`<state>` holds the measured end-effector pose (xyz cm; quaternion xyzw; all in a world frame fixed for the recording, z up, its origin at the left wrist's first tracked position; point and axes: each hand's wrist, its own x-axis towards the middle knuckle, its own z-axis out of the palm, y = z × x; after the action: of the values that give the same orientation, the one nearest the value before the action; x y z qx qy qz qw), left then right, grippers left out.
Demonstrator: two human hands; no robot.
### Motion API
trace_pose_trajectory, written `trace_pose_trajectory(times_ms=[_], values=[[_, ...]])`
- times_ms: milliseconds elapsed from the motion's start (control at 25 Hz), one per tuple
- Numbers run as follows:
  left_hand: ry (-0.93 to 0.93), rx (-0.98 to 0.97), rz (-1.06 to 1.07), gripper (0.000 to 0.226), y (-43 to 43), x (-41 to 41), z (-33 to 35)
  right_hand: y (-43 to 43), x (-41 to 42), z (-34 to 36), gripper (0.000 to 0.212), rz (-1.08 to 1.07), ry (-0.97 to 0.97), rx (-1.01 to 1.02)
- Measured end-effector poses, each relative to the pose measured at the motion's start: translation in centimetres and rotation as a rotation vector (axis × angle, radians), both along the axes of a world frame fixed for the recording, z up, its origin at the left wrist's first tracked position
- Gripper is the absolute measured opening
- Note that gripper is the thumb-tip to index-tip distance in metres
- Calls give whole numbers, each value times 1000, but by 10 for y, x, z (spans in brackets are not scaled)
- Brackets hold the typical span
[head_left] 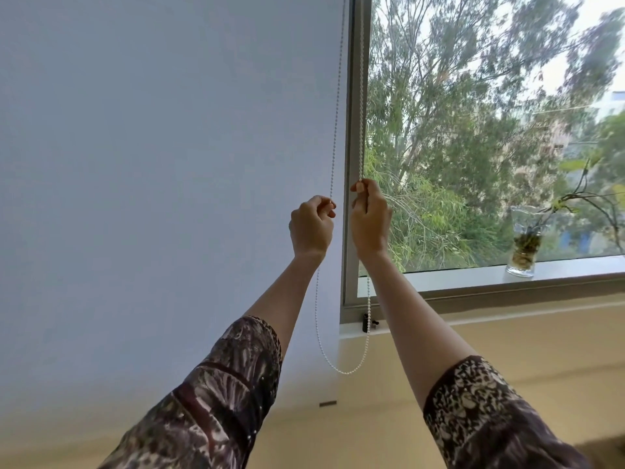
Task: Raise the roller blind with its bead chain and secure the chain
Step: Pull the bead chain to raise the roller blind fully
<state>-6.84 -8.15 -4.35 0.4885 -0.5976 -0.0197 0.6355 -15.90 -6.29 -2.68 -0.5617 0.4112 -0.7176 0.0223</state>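
Observation:
A pale roller blind hangs fully down over the left window, its bottom bar ending near the wall below the sill. A white bead chain runs down along the blind's right edge in two strands and loops low at the bottom. My left hand is closed on the left strand. A little higher, my right hand grips the right strand beside the window frame. A small black chain holder is fixed to the frame's lower corner, with the chain passing in front of it.
The uncovered right window shows trees outside. A glass vase with a plant cutting stands on the sill at the right. Below the sill is a beige wall.

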Motion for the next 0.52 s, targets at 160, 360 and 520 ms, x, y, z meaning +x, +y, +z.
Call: trace_pose_trajectory(times_ms=[160,360,520], values=[[34,13,-24,18,14,4,-18,14,8,10,22,197,-94,13],[26,9,-41,20,28,5,-20,36,11,14,24,288,-135,46],[-3,24,-53,20,38,6,-27,50,13,20,26,338,-193,64]])
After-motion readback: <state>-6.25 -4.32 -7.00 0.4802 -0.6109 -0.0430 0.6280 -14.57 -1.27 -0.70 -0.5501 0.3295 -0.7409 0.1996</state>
